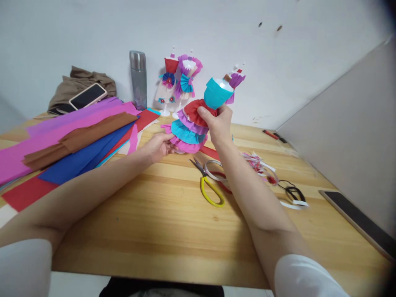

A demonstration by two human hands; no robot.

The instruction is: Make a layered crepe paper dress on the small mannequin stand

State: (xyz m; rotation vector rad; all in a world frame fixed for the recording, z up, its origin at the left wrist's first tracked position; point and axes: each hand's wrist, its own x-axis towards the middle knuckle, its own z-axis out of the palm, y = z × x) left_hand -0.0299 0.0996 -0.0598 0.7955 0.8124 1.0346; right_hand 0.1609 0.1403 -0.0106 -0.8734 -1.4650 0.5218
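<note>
A small mannequin (219, 93) in a crepe-paper dress is held tilted above the table, its top leaning right. The bodice is turquoise, and red, purple, turquoise and pink ruffles make up the skirt (189, 134). My right hand (220, 121) is closed around the waist, thumb pressed on the red ruffle. Lower down, my left hand (161, 146) has its fingers closed at the left edge of the pink bottom ruffle. Scissors (210, 192) with yellow handles lie on the table below the dress. My right forearm partly covers things behind it.
Coloured crepe-paper sheets (93, 142) cover the table's left side. Two dressed mannequins (170, 78) and a grey flask (138, 80) stand by the wall; another mannequin (237, 79) is behind. Paper scraps (255, 161), black cord (295, 194) and a dark tablet-like device (355, 218) lie right.
</note>
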